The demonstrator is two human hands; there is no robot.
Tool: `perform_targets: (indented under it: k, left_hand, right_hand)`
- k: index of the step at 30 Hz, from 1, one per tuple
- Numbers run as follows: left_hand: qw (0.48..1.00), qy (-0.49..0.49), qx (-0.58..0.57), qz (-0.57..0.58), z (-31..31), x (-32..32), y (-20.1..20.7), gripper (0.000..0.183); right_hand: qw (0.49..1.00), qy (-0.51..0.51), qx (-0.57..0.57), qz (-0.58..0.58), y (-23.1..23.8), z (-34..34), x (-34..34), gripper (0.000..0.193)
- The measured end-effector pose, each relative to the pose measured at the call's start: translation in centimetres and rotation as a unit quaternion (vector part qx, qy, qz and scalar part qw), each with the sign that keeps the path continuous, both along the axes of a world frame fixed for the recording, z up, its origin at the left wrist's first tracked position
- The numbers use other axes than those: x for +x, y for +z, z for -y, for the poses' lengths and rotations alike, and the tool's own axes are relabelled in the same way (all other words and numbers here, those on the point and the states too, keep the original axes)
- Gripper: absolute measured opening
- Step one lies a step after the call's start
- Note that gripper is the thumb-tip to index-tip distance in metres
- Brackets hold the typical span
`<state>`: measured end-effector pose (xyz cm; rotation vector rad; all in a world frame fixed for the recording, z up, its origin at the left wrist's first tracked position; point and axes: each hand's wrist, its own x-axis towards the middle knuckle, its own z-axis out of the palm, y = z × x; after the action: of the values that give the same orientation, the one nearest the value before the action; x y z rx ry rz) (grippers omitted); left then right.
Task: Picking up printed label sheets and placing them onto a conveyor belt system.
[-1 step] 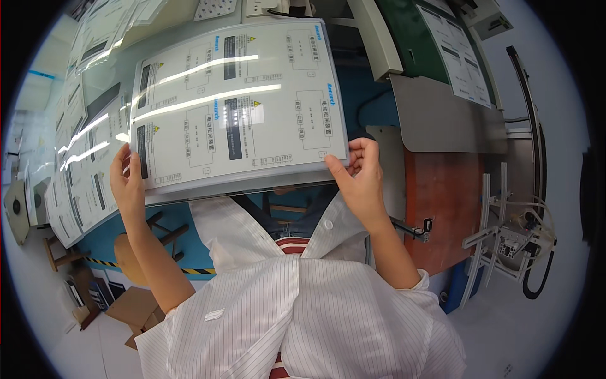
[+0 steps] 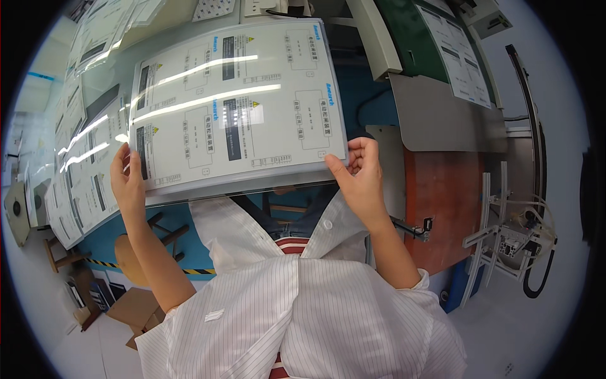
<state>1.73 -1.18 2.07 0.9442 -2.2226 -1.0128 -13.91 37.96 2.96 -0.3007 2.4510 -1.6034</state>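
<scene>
A thick, neat stack of glossy printed sheets (image 2: 271, 136) lies at the near edge of a glass-topped table. Diagrams, dark blocks and small yellow triangles are printed on the top sheet, and ceiling lights reflect across it. My left hand (image 2: 129, 177) is at the stack's near left corner, its curved fingers and thumb against the side edge. At the near right corner, my right hand (image 2: 361, 180) has its thumb on the corner and its other fingers curled at the side. The undersides of the stack's corners are hidden.
More printed sheets (image 2: 88, 196) lie on the left. To the right are a grey metal plate (image 2: 442, 114), a green surface (image 2: 410, 47) bearing another printed sheet (image 2: 457, 57), and an orange panel (image 2: 435, 208). An aluminium frame (image 2: 499, 234) stands far right; a cardboard box (image 2: 134, 309) sits lower left.
</scene>
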Motion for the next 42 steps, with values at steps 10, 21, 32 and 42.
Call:
perform_targets:
  k: [10, 21, 32, 42]
  left_hand:
    - [0.982, 0.068, -0.112, 0.136, -3.1, -3.2, 0.6, 0.056]
    - [0.973, 0.069, -0.166, 0.147, -0.2, -1.4, -2.5, 0.056]
    - [0.973, 0.077, -0.143, 0.164, -1.0, -1.9, -1.8, 0.057]
    - [0.968, 0.09, -0.15, 0.18, -1.3, -2.5, -1.6, 0.057]
  right_hand:
    - [0.981, 0.015, -0.169, 0.092, -0.8, -1.0, -0.1, 0.023]
    - [0.983, -0.135, 0.038, -0.119, -1.5, -8.2, -8.8, 0.012]
    - [0.811, -0.243, 0.446, -0.289, -5.4, -20.4, -20.6, 0.059]
    - [0.858, -0.215, 0.449, -0.125, -6.4, -23.7, -21.5, 0.076]
